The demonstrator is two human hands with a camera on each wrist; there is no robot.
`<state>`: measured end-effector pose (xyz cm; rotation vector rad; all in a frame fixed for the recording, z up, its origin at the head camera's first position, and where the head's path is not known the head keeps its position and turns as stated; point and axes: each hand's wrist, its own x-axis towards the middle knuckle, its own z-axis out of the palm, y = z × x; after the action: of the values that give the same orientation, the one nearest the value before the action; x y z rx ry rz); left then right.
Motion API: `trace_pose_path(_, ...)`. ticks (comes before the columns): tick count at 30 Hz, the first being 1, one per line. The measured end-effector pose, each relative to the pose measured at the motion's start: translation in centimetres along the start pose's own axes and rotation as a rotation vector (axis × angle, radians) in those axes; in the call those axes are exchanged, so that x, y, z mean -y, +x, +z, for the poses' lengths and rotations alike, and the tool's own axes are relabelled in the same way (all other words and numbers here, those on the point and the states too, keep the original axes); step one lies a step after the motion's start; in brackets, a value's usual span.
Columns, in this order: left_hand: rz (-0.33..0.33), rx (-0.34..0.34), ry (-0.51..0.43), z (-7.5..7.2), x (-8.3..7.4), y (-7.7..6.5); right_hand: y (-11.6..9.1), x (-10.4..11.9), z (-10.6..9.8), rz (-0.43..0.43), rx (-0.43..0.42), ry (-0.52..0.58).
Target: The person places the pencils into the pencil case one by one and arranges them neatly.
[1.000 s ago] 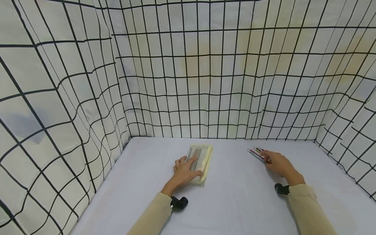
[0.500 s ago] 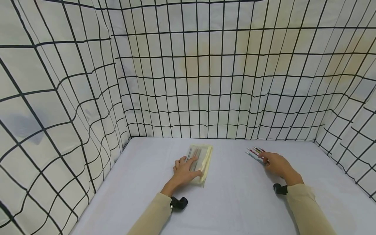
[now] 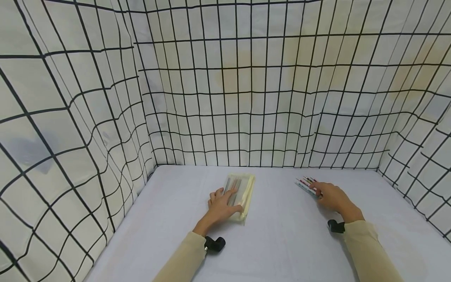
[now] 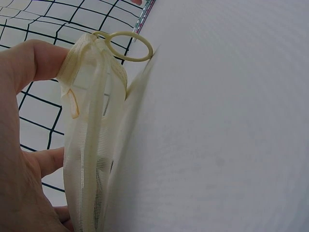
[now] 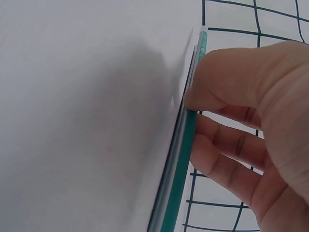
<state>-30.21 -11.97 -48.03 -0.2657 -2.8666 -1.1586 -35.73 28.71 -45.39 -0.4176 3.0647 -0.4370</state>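
Note:
A pale yellow mesh pencil case [image 3: 246, 196] with a zip lies on the white table, with several slim grey and reddish sticks [image 3: 232, 190] showing through it. My left hand [image 3: 220, 205] rests across it, fingers spread and thumb at the near edge. A yellow ring [image 4: 129, 47] hangs at the zip end in the left wrist view. To the right, several slim patterned pencils [image 3: 305, 185] lie side by side, slightly fanned. My right hand [image 3: 331, 196] pinches their near ends, thumb against a green one [image 5: 181, 169]. The pencils' near ends are partly hidden by my fingers.
White table [image 3: 275, 235] spreads between and in front of the hands. A white wall with a black grid [image 3: 260, 102] stands along the back and both sides. Each wrist wears a small black camera [image 3: 215, 244].
My right hand has shifted slightly left with the pencils. They fanned apart a little, then drew somewhat closer together. My left hand and the pencil case have stayed still.

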Motion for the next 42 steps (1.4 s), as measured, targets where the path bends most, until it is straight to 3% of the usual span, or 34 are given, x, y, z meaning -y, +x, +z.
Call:
trace_pose_path(9,-0.001,0.0,0.0,0.0,0.0,0.1,0.0,0.0,-0.4,0.006,0.009,0.053)
trace_pose_path(29,0.0,-0.008,0.003,0.2,0.0,0.0,0.1,0.9,-0.9,0.025,-0.076,0.353)
trace_pose_path(42,0.004,-0.009,0.005,0.1,0.0,0.0,0.1,1.4,-0.6,0.033,-0.055,0.539)
